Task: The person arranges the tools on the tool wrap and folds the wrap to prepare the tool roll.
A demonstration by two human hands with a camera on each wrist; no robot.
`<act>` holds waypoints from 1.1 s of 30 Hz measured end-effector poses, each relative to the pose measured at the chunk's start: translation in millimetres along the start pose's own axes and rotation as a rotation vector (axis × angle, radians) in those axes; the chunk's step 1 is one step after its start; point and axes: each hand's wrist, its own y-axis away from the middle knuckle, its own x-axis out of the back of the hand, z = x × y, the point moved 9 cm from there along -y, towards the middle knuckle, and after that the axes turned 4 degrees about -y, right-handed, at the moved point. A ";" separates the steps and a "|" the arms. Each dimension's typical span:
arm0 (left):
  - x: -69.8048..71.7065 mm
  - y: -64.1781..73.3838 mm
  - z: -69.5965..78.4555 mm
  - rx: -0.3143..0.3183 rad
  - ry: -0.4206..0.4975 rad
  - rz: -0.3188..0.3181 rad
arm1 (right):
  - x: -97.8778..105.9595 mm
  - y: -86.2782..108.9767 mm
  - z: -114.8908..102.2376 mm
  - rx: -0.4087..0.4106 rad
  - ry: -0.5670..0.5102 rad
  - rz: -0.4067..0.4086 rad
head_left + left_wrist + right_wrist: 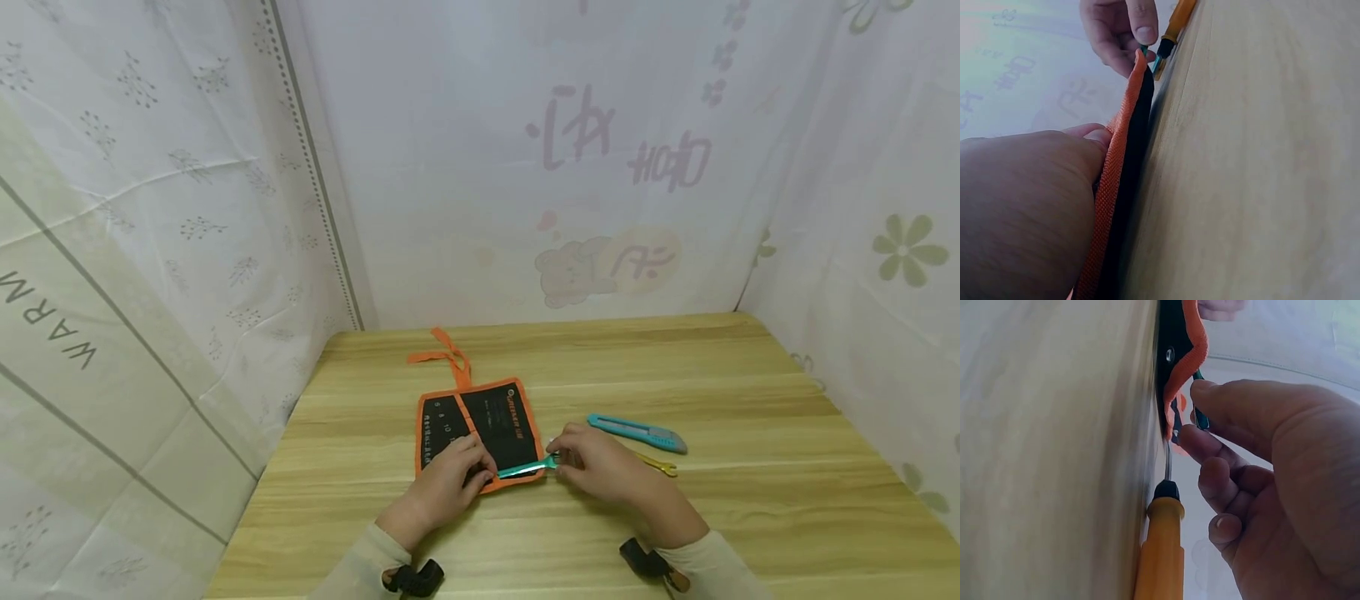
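A black tool pouch (491, 417) with orange trim lies flat, its printed side up and ties spread at the back. My left hand (453, 471) pinches the near edge; in the left wrist view its fingers meet the orange trim (1119, 147). A green wrench (521, 469) lies across the near right of the pouch, its left end beside my left fingertips. Thumb and fingers of my right hand (600, 462) pinch its right end. In the right wrist view, the green end (1200, 412) shows between thumb and index finger, the other fingers curled.
A teal box cutter (637, 433) lies right of the pouch, beyond my right hand. A yellow tool (660, 465) is partly hidden by that hand; close up, an orange handle (1163, 550) shows a black collar and thin metal shaft. Patterned curtains surround the wooden table (360, 533).
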 end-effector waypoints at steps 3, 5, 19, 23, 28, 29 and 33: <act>-0.7 1.0 -0.8 0.002 -0.001 -0.005 | -2.2 -3.0 -2.6 0.007 0.023 -0.008; -1.4 1.4 -1.0 0.001 -0.001 -0.008 | -3.2 -5.4 -3.9 0.006 0.047 -0.011; -0.8 -1.1 0.8 -0.003 0.011 -0.005 | -9.0 -12.8 -5.6 0.017 0.108 -0.007; -0.1 -1.4 1.7 -0.001 0.009 0.001 | -8.9 -13.7 -10.3 0.034 0.133 -0.016; 0.0 -2.1 1.2 -0.002 -0.001 0.011 | -11.0 -15.9 -15.9 0.048 0.125 -0.038; -0.1 -2.2 0.9 -0.002 -0.001 0.013 | -11.9 -16.6 -16.7 0.047 0.120 -0.043; -0.6 -2.1 0.2 -0.002 0.002 0.013 | -15.5 -20.6 -20.3 0.044 0.124 -0.050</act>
